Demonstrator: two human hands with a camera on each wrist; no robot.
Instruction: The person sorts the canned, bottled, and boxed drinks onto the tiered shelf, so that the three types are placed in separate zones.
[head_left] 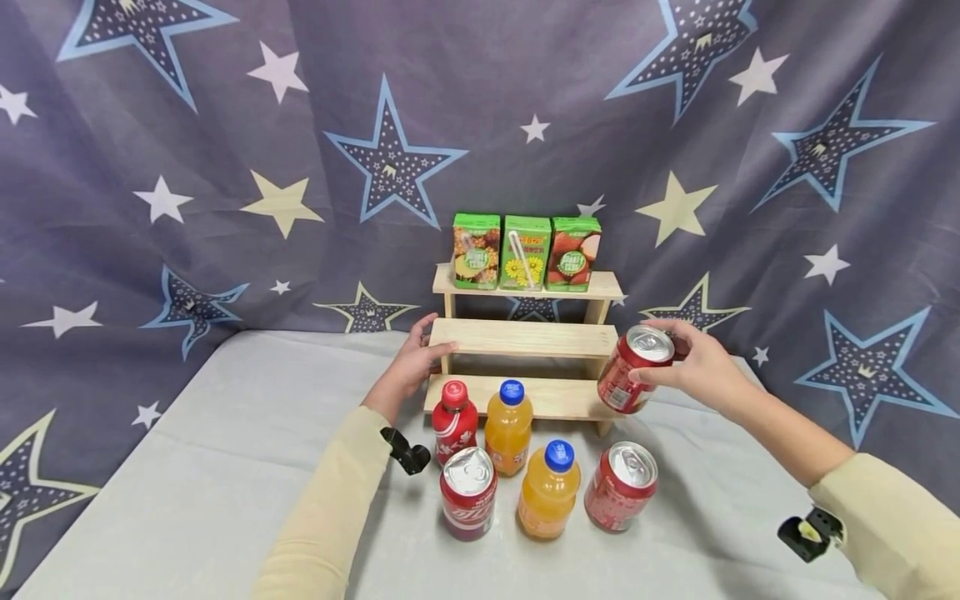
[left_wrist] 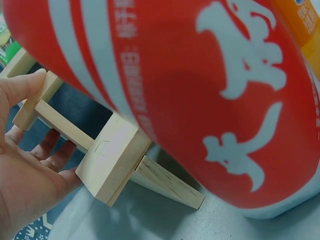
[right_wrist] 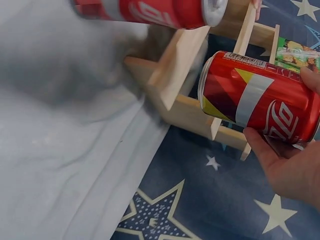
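Note:
My right hand (head_left: 701, 362) grips a red soda can (head_left: 636, 369) by its side, tilted, at the right end of the three-tier wooden shelf rack (head_left: 525, 335). In the right wrist view the can (right_wrist: 260, 97) appears sideways, thumb and fingers on opposite sides. My left hand (head_left: 414, 360) holds the rack's left end, thumb on the middle tier and the other fingers around its side. The left wrist view shows that hand (left_wrist: 35, 170) at the wooden side rail, partly behind a large red bottle (left_wrist: 165, 100). The middle and lower tiers carry nothing.
Three green-topped juice boxes (head_left: 527, 254) stand on the top tier. Before the rack stand a red bottle (head_left: 455, 425), two orange drink bottles (head_left: 508, 429) with blue caps, and two more red cans (head_left: 468, 493) on the pale cloth (head_left: 225, 467). A star-patterned curtain (head_left: 480, 50) hangs behind.

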